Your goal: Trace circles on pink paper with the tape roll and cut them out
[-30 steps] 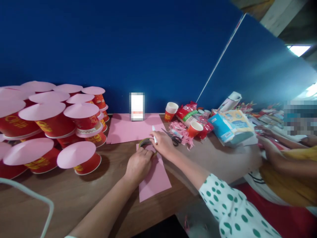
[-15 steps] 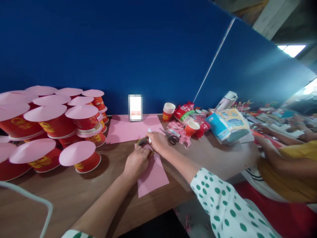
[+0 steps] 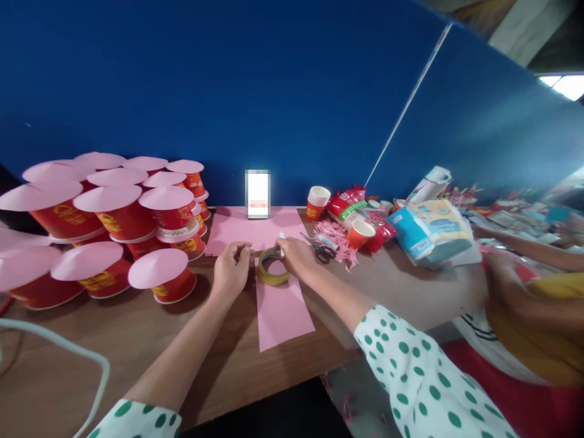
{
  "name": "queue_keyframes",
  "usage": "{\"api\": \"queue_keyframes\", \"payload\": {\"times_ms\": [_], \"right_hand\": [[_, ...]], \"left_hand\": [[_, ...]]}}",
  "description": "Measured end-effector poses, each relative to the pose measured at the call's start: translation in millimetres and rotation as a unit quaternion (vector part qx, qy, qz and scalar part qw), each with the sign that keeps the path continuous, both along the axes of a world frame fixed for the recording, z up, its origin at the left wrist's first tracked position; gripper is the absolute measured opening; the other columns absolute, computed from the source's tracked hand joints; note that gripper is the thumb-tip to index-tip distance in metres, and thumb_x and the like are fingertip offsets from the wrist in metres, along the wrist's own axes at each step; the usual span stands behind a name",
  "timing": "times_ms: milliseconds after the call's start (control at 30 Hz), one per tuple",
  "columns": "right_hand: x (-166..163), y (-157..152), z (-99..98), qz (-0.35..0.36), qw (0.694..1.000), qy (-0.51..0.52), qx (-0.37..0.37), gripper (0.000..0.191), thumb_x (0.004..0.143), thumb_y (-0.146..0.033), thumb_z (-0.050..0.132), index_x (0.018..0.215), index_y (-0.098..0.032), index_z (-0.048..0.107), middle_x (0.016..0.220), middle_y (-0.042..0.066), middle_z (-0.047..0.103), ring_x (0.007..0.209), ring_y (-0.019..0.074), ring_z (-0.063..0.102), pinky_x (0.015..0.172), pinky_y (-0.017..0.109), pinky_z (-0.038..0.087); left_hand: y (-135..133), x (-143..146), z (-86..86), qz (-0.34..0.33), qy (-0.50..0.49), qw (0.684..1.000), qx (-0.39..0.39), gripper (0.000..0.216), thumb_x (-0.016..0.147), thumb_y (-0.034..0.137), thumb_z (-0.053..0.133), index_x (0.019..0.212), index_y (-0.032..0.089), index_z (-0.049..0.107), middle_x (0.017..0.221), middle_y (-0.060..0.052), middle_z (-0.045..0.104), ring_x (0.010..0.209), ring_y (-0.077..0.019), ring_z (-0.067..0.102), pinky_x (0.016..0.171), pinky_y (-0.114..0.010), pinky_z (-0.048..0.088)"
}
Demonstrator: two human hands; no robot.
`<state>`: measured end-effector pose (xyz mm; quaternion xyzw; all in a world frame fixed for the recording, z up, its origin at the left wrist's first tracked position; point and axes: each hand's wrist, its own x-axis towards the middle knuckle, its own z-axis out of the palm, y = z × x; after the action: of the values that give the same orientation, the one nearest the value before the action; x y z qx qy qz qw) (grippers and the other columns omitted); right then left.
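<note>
A roll of yellow tape [image 3: 274, 276] lies flat on a pink paper strip [image 3: 285, 316] on the wooden table. My right hand [image 3: 295, 255] is closed around a slim white stick, perhaps a pen [image 3: 281, 242]; its tip shows above the fingers, at the tape roll's far right edge. To the left of the roll is my left hand [image 3: 232, 267], its fingers loosely bent with thumb and forefinger apart and nothing visible between them. Behind both hands lie larger pink sheets [image 3: 228, 228], with a phone-like upright thing [image 3: 258, 194], blurred out, standing on them.
Red paper cups with pink cone tops [image 3: 159, 274] stand stacked at left. Black scissors [image 3: 325, 252], pink scraps [image 3: 337, 234], cups [image 3: 318, 201] and a blue-white package [image 3: 431, 231] lie to the right. A white cable [image 3: 68, 347] crosses the near left. Another person's arms [image 3: 524, 274] are at far right.
My left hand has let go of the tape roll and drawn back to the left. The roll now lies fully in view on the strip. My right hand still holds the white stick.
</note>
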<state>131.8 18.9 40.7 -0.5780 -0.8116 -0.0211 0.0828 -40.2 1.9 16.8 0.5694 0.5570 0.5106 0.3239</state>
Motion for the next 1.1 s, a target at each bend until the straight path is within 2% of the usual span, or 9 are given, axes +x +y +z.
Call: {"api": "queue_keyframes", "payload": {"times_ms": [300, 533, 633, 767, 900, 1000, 1100], "right_hand": [[-1.5, -0.6, 1.3, 0.002, 1.0, -0.01, 0.008, 0.02, 0.083, -0.018, 0.049, 0.099, -0.021, 0.06, 0.089, 0.007, 0.064, 0.081, 0.0204, 0.058, 0.065, 0.027, 0.038], [-2.5, -1.5, 3.8, -0.002, 1.0, -0.007, -0.008, 0.019, 0.087, -0.023, 0.046, 0.1, -0.021, 0.059, 0.09, 0.007, 0.063, 0.083, 0.0196, 0.058, 0.066, 0.027, 0.038], [-2.7, -1.9, 3.7, -0.007, 1.0, -0.009, -0.012, 0.019, 0.086, -0.023, 0.049, 0.102, -0.022, 0.059, 0.092, 0.007, 0.063, 0.085, 0.0195, 0.058, 0.068, 0.027, 0.039], [-2.9, -2.3, 3.1, -0.006, 1.0, -0.011, -0.008, 0.02, 0.083, -0.021, 0.052, 0.102, -0.022, 0.058, 0.092, 0.007, 0.063, 0.084, 0.0206, 0.058, 0.068, 0.028, 0.039], [-3.2, -3.2, 4.1, -0.012, 1.0, -0.013, -0.005, 0.019, 0.084, -0.021, 0.05, 0.102, -0.021, 0.058, 0.091, 0.008, 0.063, 0.083, 0.0211, 0.059, 0.067, 0.028, 0.04], [-3.1, -4.7, 5.4, -0.012, 1.0, -0.013, -0.005, 0.019, 0.084, -0.021, 0.05, 0.101, -0.021, 0.058, 0.092, 0.009, 0.063, 0.084, 0.0215, 0.059, 0.067, 0.028, 0.04], [-2.8, -5.8, 5.7, -0.011, 1.0, -0.01, -0.01, 0.02, 0.083, -0.022, 0.052, 0.102, -0.02, 0.058, 0.093, 0.009, 0.063, 0.086, 0.0211, 0.059, 0.068, 0.028, 0.04]], "left_hand": [[11.3, -12.4, 1.7, -0.006, 0.067, 0.998, -0.006, 0.027, 0.08, 0.034, 0.046, 0.092, 0.016, 0.062, 0.079, -0.006, 0.069, 0.073, -0.0178, 0.064, 0.067, -0.028, 0.048], [9.4, -3.0, 15.5, -0.044, 0.15, 0.987, -0.04, 0.026, 0.075, 0.039, 0.052, 0.078, 0.016, 0.064, 0.075, -0.005, 0.069, 0.07, -0.0185, 0.062, 0.064, -0.026, 0.046], [12.0, 2.5, 21.2, -0.055, 0.184, 0.98, -0.056, 0.027, 0.073, 0.041, 0.055, 0.078, 0.016, 0.064, 0.075, -0.005, 0.068, 0.07, -0.0181, 0.062, 0.063, -0.026, 0.046], [19.1, 8.0, 27.1, -0.065, 0.289, 0.954, -0.04, 0.029, 0.073, 0.039, 0.053, 0.086, 0.016, 0.065, 0.083, -0.008, 0.069, 0.076, -0.0205, 0.063, 0.068, -0.028, 0.046], [27.2, 15.6, 30.1, -0.092, 0.406, 0.909, -0.034, 0.033, 0.074, 0.039, 0.051, 0.092, 0.015, 0.066, 0.087, -0.011, 0.069, 0.083, -0.0244, 0.063, 0.069, -0.03, 0.046], [31.9, 21.4, 30.2, -0.111, 0.464, 0.878, -0.039, 0.028, 0.073, 0.035, 0.052, 0.088, 0.017, 0.068, 0.088, -0.012, 0.069, 0.085, -0.0255, 0.063, 0.069, -0.03, 0.046], [36.0, 24.9, 29.6, -0.124, 0.485, 0.865, -0.042, 0.022, 0.071, 0.029, 0.054, 0.081, 0.017, 0.069, 0.083, -0.013, 0.069, 0.082, -0.0253, 0.064, 0.069, -0.029, 0.046]]}}
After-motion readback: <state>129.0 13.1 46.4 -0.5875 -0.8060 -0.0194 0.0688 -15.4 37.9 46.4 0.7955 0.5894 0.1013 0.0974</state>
